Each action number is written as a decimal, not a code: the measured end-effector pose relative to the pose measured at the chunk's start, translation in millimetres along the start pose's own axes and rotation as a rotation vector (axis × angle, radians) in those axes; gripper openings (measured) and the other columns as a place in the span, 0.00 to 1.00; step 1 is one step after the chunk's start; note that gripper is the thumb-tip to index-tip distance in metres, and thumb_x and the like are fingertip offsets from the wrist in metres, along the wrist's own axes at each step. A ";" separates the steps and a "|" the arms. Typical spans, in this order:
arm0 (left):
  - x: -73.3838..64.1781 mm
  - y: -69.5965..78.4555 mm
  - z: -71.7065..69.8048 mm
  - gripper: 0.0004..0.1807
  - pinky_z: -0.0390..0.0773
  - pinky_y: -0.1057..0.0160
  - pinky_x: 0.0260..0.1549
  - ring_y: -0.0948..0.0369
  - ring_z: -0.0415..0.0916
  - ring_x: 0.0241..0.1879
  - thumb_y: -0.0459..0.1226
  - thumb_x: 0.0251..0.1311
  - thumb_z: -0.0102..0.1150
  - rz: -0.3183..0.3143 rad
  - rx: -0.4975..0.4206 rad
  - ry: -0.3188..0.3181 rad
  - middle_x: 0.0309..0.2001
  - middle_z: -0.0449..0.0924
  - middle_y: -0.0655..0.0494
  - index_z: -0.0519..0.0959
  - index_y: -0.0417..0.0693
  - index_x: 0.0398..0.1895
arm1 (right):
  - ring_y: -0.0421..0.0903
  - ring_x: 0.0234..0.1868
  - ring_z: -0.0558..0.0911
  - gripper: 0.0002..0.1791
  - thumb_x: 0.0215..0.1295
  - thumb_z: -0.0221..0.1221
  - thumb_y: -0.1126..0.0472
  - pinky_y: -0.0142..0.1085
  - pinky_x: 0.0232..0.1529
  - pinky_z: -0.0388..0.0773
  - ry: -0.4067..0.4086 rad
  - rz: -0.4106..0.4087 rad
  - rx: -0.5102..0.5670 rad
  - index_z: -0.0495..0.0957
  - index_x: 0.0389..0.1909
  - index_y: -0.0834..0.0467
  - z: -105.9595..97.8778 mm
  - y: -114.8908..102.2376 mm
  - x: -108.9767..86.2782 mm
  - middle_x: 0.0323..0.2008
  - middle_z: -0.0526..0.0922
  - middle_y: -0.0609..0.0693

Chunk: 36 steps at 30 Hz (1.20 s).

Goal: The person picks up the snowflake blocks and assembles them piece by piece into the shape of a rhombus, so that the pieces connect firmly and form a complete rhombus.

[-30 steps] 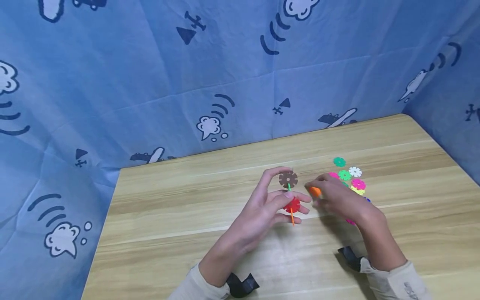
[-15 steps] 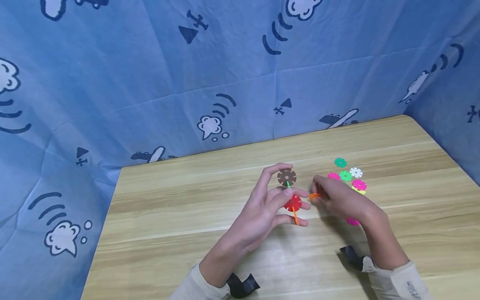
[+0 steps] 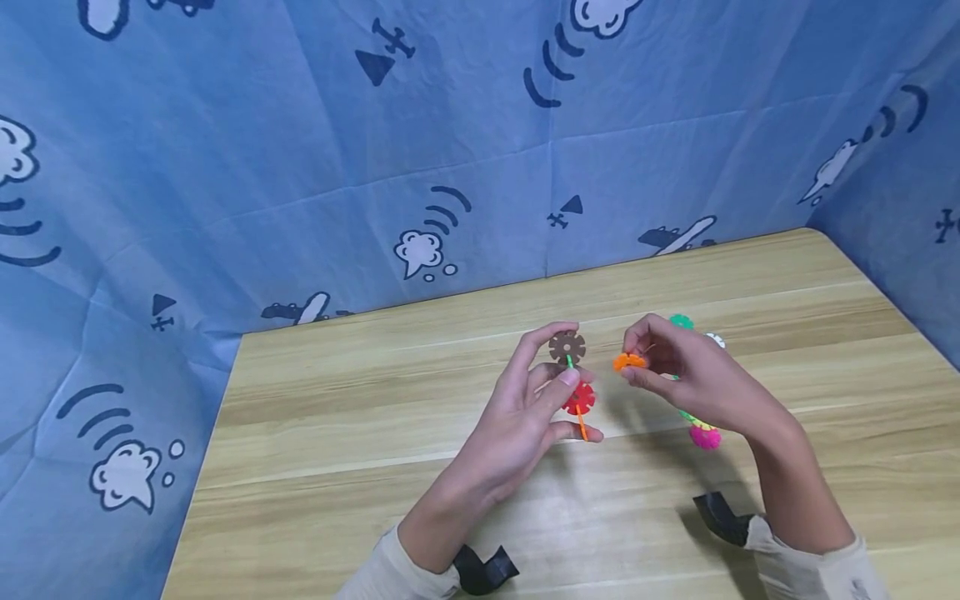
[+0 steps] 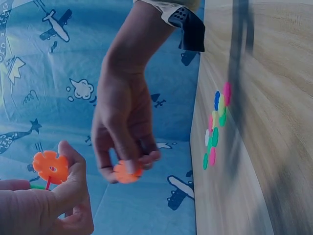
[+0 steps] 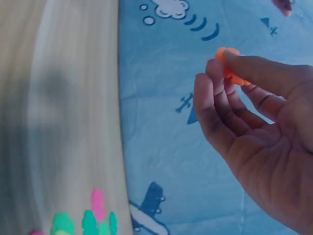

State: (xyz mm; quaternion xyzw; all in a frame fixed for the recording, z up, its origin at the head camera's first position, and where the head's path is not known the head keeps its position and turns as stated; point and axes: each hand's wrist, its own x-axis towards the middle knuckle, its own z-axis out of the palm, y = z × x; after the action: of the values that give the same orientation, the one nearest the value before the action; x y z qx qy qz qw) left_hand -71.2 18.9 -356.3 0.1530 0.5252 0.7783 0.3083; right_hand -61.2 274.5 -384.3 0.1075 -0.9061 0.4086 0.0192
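In the left hand (image 3: 517, 417), pinching the disc chain (image 3: 579, 398) above the table (image 3: 600, 517) (best held firm); now, across in the right hand (image 3: 697, 375), gripping a separate orange disc (image 3: 628, 362), ideally squared notch to notch before pushing.

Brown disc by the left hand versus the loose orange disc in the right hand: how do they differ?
The brown disc is joined to a green piece in the assembly the left hand holds; the loose orange disc is pinched by the right hand, joined to nothing visible. In the head view, the brown disc shows its broad face, while the loose orange disc is tilted. Both have notched rims.
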 end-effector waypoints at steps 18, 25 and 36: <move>0.7 -3.9 -0.4 0.27 0.92 0.38 0.45 0.51 0.71 0.62 0.31 0.81 0.53 -0.013 -0.033 0.028 0.71 0.68 0.48 0.68 0.62 0.77 | 0.36 0.37 0.87 0.21 0.56 0.75 0.78 0.21 0.46 0.85 0.159 -0.233 0.118 0.82 0.40 0.52 3.6 -37.5 -8.9 0.37 0.85 0.43; 1.5 -3.5 1.5 0.26 0.93 0.43 0.41 0.54 0.78 0.52 0.29 0.80 0.54 -0.030 -0.026 0.030 0.66 0.69 0.46 0.70 0.59 0.75 | 0.37 0.38 0.88 0.18 0.58 0.74 0.77 0.22 0.48 0.86 0.162 -0.283 0.168 0.84 0.43 0.55 7.6 -41.8 -9.6 0.38 0.87 0.51; 0.7 -3.4 1.1 0.26 0.94 0.46 0.38 0.55 0.81 0.50 0.29 0.79 0.55 -0.026 0.000 0.033 0.66 0.70 0.46 0.69 0.58 0.75 | 0.35 0.35 0.88 0.21 0.50 0.76 0.81 0.22 0.42 0.87 0.216 -0.294 0.145 0.85 0.39 0.56 14.9 -48.4 -8.3 0.34 0.88 0.44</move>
State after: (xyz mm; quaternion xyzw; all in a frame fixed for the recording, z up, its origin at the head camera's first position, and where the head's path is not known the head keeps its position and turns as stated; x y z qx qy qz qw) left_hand -70.0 21.1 -359.0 0.1333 0.5323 0.7766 0.3094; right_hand -42.1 233.8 -359.6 0.1951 -0.8416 0.4747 0.1681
